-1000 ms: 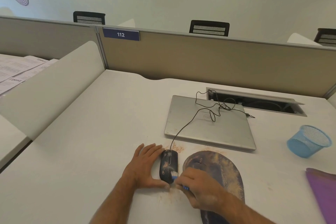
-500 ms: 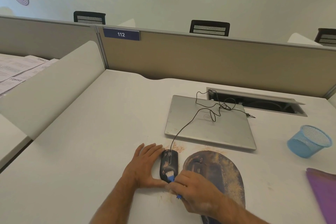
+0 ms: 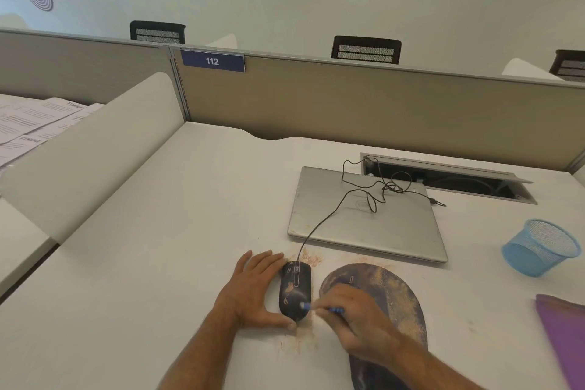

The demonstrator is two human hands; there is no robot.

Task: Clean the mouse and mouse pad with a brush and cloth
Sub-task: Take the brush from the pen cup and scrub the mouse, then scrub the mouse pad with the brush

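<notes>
A black wired mouse (image 3: pixel 295 288) streaked with reddish dust lies on the white desk, left of a dark oval mouse pad (image 3: pixel 392 301) covered in tan dust. My left hand (image 3: pixel 253 291) cups the mouse's left side and rear, thumb under its back end. My right hand (image 3: pixel 354 317) rests over the pad's left part and pinches a small blue brush (image 3: pixel 319 308), whose head touches the rear right of the mouse. A purple cloth (image 3: pixel 566 336) lies at the right edge.
A closed silver laptop (image 3: pixel 364 218) sits behind the pad, with the mouse cable (image 3: pixel 342 203) looped over it toward an open cable tray (image 3: pixel 449 180). A blue mesh cup (image 3: pixel 538 247) lies tipped at the right. Reddish dust (image 3: pixel 297 339) speckles the desk near the mouse.
My right hand has shifted the brush from the mouse's back end up toward its rear right side. My left hand and the mouse have stayed put.
</notes>
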